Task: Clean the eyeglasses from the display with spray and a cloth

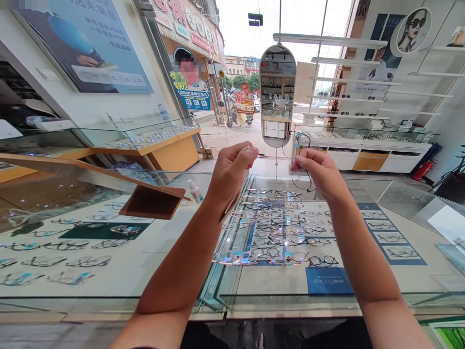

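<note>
A pair of thin, dark-rimmed eyeglasses hangs upright from my right hand, pinched between thumb and fingers above the glass display counter. To the left, at about the same height, my left hand is closed with the thumb on top. What its fingers hold, if anything, is hidden; a thin pale-brown edge shows below the hand by the wrist. Beneath both hands lie several rows of eyeglasses, seen at the counter. The two hands are apart.
An oval mirror stands beyond the hands. On the left are a wood-framed panel and a small spray bottle. A blue card lies near the counter's front. A fire extinguisher stands at the far right.
</note>
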{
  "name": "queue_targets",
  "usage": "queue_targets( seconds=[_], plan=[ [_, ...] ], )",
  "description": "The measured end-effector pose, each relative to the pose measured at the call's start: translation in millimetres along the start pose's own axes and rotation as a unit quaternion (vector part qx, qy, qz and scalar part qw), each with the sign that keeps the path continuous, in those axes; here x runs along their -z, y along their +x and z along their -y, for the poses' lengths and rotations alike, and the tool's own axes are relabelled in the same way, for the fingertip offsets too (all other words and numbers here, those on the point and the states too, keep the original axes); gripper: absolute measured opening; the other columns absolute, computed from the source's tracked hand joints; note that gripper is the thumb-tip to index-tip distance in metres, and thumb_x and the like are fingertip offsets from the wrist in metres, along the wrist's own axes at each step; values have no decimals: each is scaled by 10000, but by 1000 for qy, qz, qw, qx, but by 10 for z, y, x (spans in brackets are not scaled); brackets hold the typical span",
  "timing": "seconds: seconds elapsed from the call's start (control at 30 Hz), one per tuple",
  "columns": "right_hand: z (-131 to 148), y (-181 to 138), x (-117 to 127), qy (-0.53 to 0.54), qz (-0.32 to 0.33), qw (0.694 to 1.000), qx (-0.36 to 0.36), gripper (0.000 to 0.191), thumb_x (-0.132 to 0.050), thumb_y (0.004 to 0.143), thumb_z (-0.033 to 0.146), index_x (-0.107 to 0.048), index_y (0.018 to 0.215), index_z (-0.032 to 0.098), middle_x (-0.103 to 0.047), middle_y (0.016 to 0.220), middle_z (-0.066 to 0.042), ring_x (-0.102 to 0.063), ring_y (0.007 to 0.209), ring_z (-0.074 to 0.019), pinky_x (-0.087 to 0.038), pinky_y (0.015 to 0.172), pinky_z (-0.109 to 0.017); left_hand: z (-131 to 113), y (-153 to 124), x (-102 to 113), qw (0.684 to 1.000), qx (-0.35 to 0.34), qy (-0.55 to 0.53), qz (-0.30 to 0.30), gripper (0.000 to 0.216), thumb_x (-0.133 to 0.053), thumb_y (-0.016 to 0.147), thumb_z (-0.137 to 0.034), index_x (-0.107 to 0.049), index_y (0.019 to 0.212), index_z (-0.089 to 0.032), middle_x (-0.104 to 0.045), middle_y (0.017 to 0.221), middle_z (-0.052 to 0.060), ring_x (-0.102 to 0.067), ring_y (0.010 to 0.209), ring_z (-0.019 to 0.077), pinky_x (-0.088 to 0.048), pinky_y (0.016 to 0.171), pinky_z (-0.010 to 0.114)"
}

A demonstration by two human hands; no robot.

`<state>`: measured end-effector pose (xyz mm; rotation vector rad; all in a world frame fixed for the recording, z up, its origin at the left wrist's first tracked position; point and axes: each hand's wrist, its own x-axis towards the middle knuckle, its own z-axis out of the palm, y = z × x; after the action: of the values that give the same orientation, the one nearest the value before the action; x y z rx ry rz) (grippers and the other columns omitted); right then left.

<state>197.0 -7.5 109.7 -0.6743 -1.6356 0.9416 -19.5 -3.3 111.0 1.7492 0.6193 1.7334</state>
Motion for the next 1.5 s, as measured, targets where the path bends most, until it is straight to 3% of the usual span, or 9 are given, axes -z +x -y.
queue_targets(
  seconds=[0.13,0.3,0.47,0.73,0.87,1.03,1.17,1.37,1.5],
  plan=[
    [55,-25,13,83,97,990,-60,261,-768,832,421,-663,693,226,-637,733,-1,-572,758,-150,-466,799,-342,-73,-49,30,982,-126,138,20,381,-876,801,-384,-599,601,-215,-568,725,11,-478,712,161,-421,696,316],
    [99,-47,1,131,156,976,-75,304,-805,813,467,-685,696,214,-639,703,2,-577,714,-143,-479,760,-326,-120,-78,38,983,-101,141,54,606,-1038,568,-406,-789,1101,-260,-726,1115,54,-547,857,198,-450,747,310],
    [99,-51,7,134,168,974,-74,324,-822,800,471,-674,669,214,-623,664,14,-572,675,-134,-460,716,-311,-162,-90,22,994,-49,93,34,504,-1020,613,-348,-823,1068,-261,-730,1157,69,-611,1072,267,-486,807,313],
    [162,-86,-18,106,171,977,-68,330,-793,827,501,-682,685,224,-662,671,9,-577,673,-140,-464,714,-318,-96,-74,70,966,-150,190,94,535,-977,678,-467,-814,1160,-301,-745,1152,67,-632,1049,262,-510,886,337],
    [214,-102,-25,12,78,997,-15,353,-743,884,533,-666,713,234,-639,741,3,-548,721,-135,-456,717,-320,-113,-61,70,972,-135,177,78,508,-985,652,-499,-815,1084,-294,-728,1122,66,-611,1048,266,-515,903,353],
    [165,-72,18,6,-165,985,54,653,-760,843,636,-333,530,253,-271,570,53,-212,549,-110,-250,509,-317,-127,-74,87,987,-102,120,20,472,-1007,640,-439,-795,1019,-255,-682,1046,59,-585,1044,252,-498,821,331],
    [144,-87,19,-40,-218,969,112,763,-616,908,747,-173,525,258,-142,521,54,-120,528,-117,-157,493,-338,-117,-120,103,979,-163,125,11,490,-979,705,-434,-759,1135,-351,-672,1094,19,-583,1063,235,-487,863,346],
    [238,-177,-64,-79,-254,945,193,722,-632,921,731,-283,519,243,-223,559,37,-198,545,-118,-208,504,-338,-143,-159,86,976,-157,128,-85,479,-998,677,-402,-755,1088,-364,-673,1076,5,-609,1084,256,-507,922,374],
    [331,-265,-87,-121,-243,944,190,514,-642,943,685,-572,665,259,-323,608,39,-264,551,-113,-230,518,-331,-165,-172,78,977,-135,117,-113,453,-986,703,-338,-735,1080,-347,-677,1122,1,-604,1198,274,-524,927,376]
  ],
)
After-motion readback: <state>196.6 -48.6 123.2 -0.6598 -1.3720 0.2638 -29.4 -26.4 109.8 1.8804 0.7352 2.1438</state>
